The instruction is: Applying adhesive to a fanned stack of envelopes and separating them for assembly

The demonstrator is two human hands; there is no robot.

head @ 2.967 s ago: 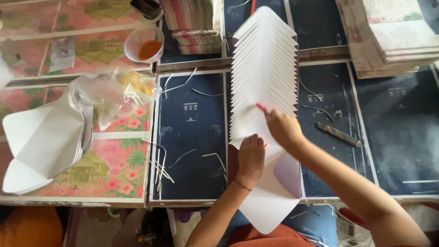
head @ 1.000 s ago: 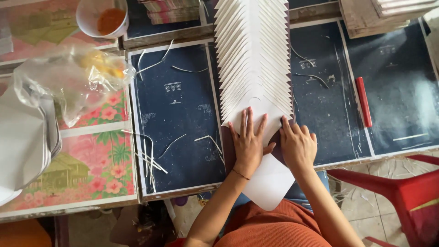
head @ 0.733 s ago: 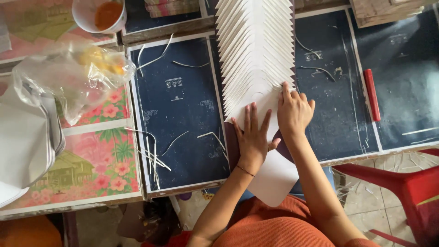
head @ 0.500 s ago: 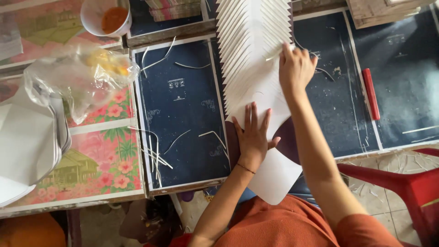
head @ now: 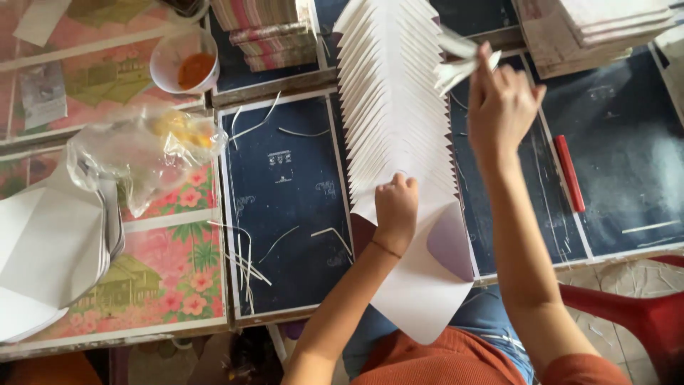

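Note:
A long fanned row of overlapped white paper sheets (head: 395, 93) runs up the middle of the dark blue table (head: 285, 207). My left hand (head: 396, 212) presses as a fist on the near end of the row. The nearest sheet (head: 420, 285) hangs over the table edge toward my lap, one corner curled up. My right hand (head: 499, 103) is raised over the far right side of the row, fingers pinched on a few thin white paper strips (head: 456, 64).
A white bowl of orange paste (head: 187, 63) and stacked paper bundles (head: 260, 28) stand at the back. A crumpled plastic bag (head: 146, 153) and folded white sheets (head: 46, 249) lie left. A red knife (head: 568, 173) rests right. Paper trimmings (head: 246, 260) litter the table. A red chair (head: 634, 314) stands right.
My right hand slid from the near end up along the row's right edge and lifted away holding paper strips. My left hand closed from flat to a fist on the near sheet.

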